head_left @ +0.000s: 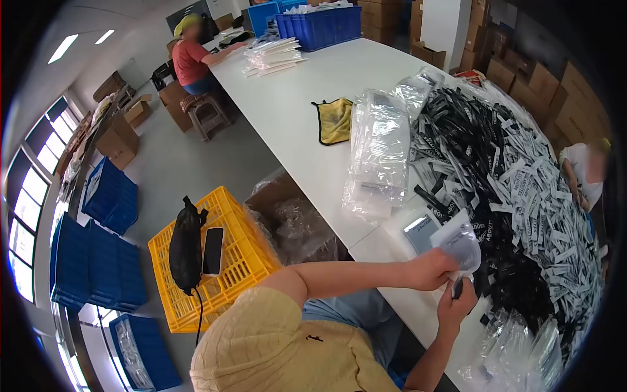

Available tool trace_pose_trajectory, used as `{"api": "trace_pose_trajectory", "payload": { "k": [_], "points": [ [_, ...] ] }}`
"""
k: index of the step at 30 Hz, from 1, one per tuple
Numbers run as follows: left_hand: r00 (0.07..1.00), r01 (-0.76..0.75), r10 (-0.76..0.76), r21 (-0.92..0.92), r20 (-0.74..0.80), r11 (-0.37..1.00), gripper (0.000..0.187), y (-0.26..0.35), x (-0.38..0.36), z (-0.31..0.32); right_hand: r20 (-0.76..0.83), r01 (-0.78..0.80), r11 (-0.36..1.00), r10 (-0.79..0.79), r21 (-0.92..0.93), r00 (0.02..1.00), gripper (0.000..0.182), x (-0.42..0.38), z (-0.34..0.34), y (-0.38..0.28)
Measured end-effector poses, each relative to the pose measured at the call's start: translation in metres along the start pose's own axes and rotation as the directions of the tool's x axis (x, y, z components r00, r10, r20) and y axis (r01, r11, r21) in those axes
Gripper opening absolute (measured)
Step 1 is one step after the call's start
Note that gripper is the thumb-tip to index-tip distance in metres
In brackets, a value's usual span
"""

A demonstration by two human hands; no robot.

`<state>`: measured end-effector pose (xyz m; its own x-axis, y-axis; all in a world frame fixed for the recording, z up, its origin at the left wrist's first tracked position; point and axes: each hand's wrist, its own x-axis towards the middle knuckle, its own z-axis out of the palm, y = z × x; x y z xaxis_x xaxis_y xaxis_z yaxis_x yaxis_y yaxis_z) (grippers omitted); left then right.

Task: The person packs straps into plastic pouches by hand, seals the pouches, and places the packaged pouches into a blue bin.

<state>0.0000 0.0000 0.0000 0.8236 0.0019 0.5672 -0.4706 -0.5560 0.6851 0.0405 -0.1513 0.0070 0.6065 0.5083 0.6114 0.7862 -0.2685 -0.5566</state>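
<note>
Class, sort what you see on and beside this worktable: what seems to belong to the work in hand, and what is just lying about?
Likely part of the work:
- clear bag in the left hand
- small dark item in the right hand
- printed strips
- stacked clear packets

Apparently lying about:
- yellow cloth
- phone
- black pouch-like item

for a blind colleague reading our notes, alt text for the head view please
A person's left hand holds a clear plastic bag over a white table while the right hand pinches a small dark item. Nearby lie heaped black and white strips and stacked clear packets.
</note>
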Motion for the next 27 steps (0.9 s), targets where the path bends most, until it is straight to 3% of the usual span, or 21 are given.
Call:
{"api": "trace_pose_trajectory", "payload": {
  "k": [2, 5, 6, 9, 10, 13, 14, 15, 17, 18, 21, 22, 24, 25, 27],
  "points": [
    [1.000, -0.013, 0.013, -0.011, -0.014, 1.000, 0.015, -0.004, 0.010, 0.000, -0.059, 0.111, 0.994, -0.111, 0.006, 0.992, 0.018, 0.006, -0.001, -0.006],
    [0.996, -0.060, 0.063, 0.050, -0.064, 0.997, 0.015, -0.013, 0.013, -0.013, 0.011, 0.137, 0.990, -0.137, 0.014, 0.991, 0.017, 0.000, 0.004, -0.023],
    [0.998, -0.040, 0.043, 0.073, -0.041, 0.997, 0.019, -0.012, 0.017, -0.011, -0.043, 0.103, 0.995, -0.102, 0.007, 0.994, 0.016, 0.000, 0.003, -0.018],
    [0.996, 0.001, -0.005, 0.049, 0.085, 0.999, 0.029, -0.007, 0.026, -0.011, -0.005, -0.129, 0.991, 0.129, 0.030, 0.992, 0.013, 0.003, -0.007, -0.020],
    [0.998, -0.032, 0.025, 0.134, 0.055, 0.990, 0.033, -0.003, 0.029, -0.010, 0.000, -0.199, 0.977, 0.200, 0.080, 0.980, 0.017, 0.009, -0.009, -0.021],
    [0.986, -0.161, 0.164, 0.351, 0.024, 0.923, 0.046, 0.008, 0.036, -0.008, -0.136, -0.193, 0.974, 0.177, -0.118, 0.975, 0.023, 0.003, -0.011, 0.020],
    [0.970, -0.239, 0.240, 0.396, 0.047, 0.886, 0.049, 0.012, 0.040, -0.010, -0.154, -0.227, 0.971, 0.237, 0.080, 0.959, 0.024, 0.006, -0.010, 0.030],
    [0.947, -0.312, 0.313, 0.438, 0.071, 0.843, 0.052, 0.014, 0.044, -0.010, -0.194, -0.243, 0.964, 0.260, 0.103, 0.946, 0.024, 0.009, -0.009, 0.027],
    [0.956, -0.256, 0.294, 0.466, -0.009, 0.847, 0.054, 0.015, 0.051, -0.005, -0.273, -0.271, 0.950, 0.304, 0.153, 0.913, 0.025, 0.014, -0.006, 0.016],
    [0.968, -0.209, 0.250, 0.463, -0.028, 0.861, 0.054, 0.018, 0.056, -0.007, -0.176, -0.438, 0.898, 0.439, 0.049, 0.881, 0.029, 0.010, -0.007, 0.016],
    [0.987, -0.097, 0.137, 0.370, -0.085, 0.924, 0.054, 0.022, 0.059, -0.003, -0.086, -0.222, 0.971, 0.229, 0.084, 0.970, 0.036, -0.001, -0.002, 0.003],
    [0.990, -0.065, 0.103, 0.326, -0.100, 0.943, 0.055, 0.022, 0.058, -0.001, -0.063, -0.232, 0.968, 0.239, 0.093, 0.969, 0.041, -0.006, 0.002, 0.010],
    [0.965, -0.216, 0.253, 0.325, -0.074, 0.921, 0.055, 0.023, 0.051, 0.004, 0.071, -0.580, 0.811, 0.575, 0.082, 0.815, 0.040, -0.011, 0.002, 0.030],
    [0.944, -0.288, 0.323, 0.324, -0.061, 0.901, 0.055, 0.022, 0.047, 0.007, 0.012, -0.599, 0.731, 0.631, 0.328, 0.776, 0.038, -0.017, 0.013, 0.036],
    [0.903, -0.389, 0.427, 0.336, -0.042, 0.858, 0.058, 0.015, 0.037, 0.022, -0.108, -0.408, 0.495, 0.727, 0.767, 0.679, 0.034, -0.030, 0.035, 0.047]
  ]
}}
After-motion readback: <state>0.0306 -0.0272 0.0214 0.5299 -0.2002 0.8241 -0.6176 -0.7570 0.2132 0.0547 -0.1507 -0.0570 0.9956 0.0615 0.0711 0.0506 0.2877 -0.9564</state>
